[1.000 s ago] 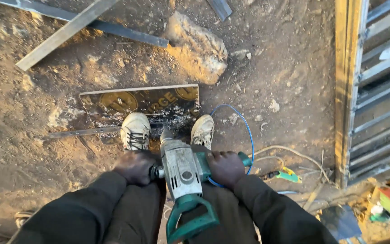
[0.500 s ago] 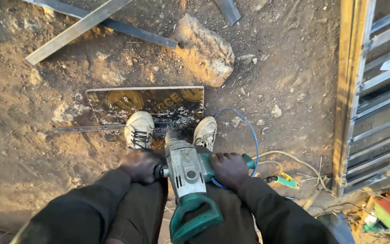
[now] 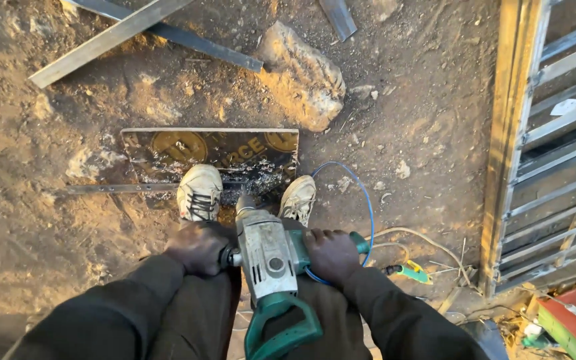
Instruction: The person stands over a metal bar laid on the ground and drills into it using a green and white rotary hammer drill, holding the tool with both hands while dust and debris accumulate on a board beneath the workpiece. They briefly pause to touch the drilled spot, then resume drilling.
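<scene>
A grey power drill [image 3: 268, 257] with a green rear handle points straight down between my two pale shoes. My left hand [image 3: 198, 247] is closed round its left side handle. My right hand [image 3: 331, 253] grips the green side handle on the right. The drill's nose meets a thin flat metal strip [image 3: 118, 189] lying on the dirt, which my left shoe [image 3: 199, 192] stands on. Just beyond it lies a dark printed metal plate [image 3: 211, 150] strewn with metal shavings. The drill bit itself is hidden.
A large rock [image 3: 301, 73] lies beyond the plate. Long steel bars [image 3: 135, 30] cross at the top left. A blue cable [image 3: 361, 200] loops to the right of my feet. A steel gate frame [image 3: 511, 147] lies along the right side, with a small green tool [image 3: 409, 271] near it.
The view has shifted slightly. Both hands stay on the drill handles, and the drill stays pointed down between my shoes.
</scene>
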